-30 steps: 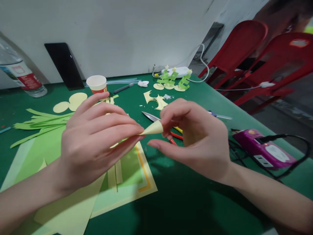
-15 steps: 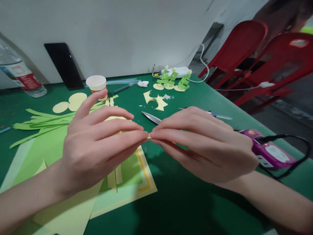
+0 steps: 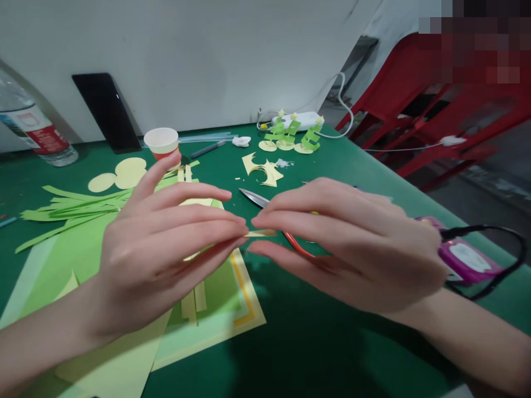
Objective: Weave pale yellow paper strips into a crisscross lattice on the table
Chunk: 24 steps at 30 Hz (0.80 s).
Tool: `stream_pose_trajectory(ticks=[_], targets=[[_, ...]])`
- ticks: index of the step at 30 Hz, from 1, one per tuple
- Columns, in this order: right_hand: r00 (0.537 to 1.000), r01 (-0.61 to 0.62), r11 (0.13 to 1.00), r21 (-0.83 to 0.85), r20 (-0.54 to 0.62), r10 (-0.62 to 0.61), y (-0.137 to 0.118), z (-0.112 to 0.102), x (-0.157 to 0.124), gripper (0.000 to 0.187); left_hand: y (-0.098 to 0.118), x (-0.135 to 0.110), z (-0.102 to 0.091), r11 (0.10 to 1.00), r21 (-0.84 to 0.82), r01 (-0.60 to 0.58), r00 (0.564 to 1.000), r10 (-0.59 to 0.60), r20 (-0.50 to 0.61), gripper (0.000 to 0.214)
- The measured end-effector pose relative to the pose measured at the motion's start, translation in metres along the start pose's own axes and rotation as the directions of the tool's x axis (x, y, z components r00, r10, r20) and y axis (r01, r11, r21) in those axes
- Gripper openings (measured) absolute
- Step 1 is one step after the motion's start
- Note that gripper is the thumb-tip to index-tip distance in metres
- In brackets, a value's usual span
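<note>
My left hand (image 3: 174, 243) pinches one end of a small pale-yellow paper strip (image 3: 261, 234) between thumb and fingertips. The strip points to the right. Around its free end, my right hand (image 3: 348, 243) has its thumb and fingers parted, apparently not gripping it. Behind the right fingers lies a pair of scissors (image 3: 254, 198) with a red handle, partly hidden. Under my left hand and forearm are green paper sheets, yellow paper strips (image 3: 194, 307) and a yellow sheet (image 3: 120, 354). A bundle of green paper strips (image 3: 70, 207) fans out at the left.
Small green paper figures (image 3: 290, 132) on yellow discs stand near a white power strip (image 3: 305, 120). Yellow scraps (image 3: 265, 171), a paper cup (image 3: 161, 141), a pen (image 3: 208, 149), a bottle (image 3: 39, 127) and a leaning black phone (image 3: 107, 110) are farther back. A purple device (image 3: 468, 260) sits right.
My right thumb and fingers have parted and shifted slightly right, uncovering more of the paper strip and the red scissor handle. My left hand keeps its pinch.
</note>
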State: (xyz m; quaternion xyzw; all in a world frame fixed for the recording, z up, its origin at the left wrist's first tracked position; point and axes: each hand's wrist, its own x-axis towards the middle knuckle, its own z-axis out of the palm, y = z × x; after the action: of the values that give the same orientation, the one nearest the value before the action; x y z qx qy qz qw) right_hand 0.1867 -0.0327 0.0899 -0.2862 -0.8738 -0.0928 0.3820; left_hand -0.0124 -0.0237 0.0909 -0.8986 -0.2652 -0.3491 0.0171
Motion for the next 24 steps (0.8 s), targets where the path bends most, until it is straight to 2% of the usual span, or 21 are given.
stream_pose_trajectory(ticks=[3,7,14,18,21,24], targets=[[0.999,-0.009,0.998,0.06,0.048,0.006,-0.002,0.004,-0.002,0.004,0.004,0.001,0.001,1.0,-0.028,0.01,1.0,-0.01,0.015,0.012],[0.994,-0.101,0.985,0.14,0.051,0.095,-0.007,0.004,-0.003,0.005,0.006,0.003,0.003,0.998,-0.035,0.044,0.999,-0.044,-0.014,0.008],[0.982,-0.184,0.977,0.11,-0.018,0.187,-0.009,0.0,-0.003,0.012,0.002,0.002,0.0,0.999,0.035,0.023,0.999,-0.022,-0.04,0.007],[0.969,-0.248,0.965,0.083,0.025,0.247,-0.001,-0.008,0.0,0.015,-0.002,0.001,-0.002,0.995,-0.01,0.099,0.995,-0.1,-0.029,0.005],[0.935,-0.353,0.925,0.138,0.034,0.352,0.01,-0.017,0.001,0.012,-0.007,0.001,-0.003,0.97,-0.094,0.223,0.975,-0.222,0.02,0.007],[0.849,-0.524,0.825,0.211,0.059,0.525,0.027,-0.026,0.0,0.01,-0.015,0.004,-0.003,0.915,-0.146,0.376,0.925,-0.36,0.124,0.008]])
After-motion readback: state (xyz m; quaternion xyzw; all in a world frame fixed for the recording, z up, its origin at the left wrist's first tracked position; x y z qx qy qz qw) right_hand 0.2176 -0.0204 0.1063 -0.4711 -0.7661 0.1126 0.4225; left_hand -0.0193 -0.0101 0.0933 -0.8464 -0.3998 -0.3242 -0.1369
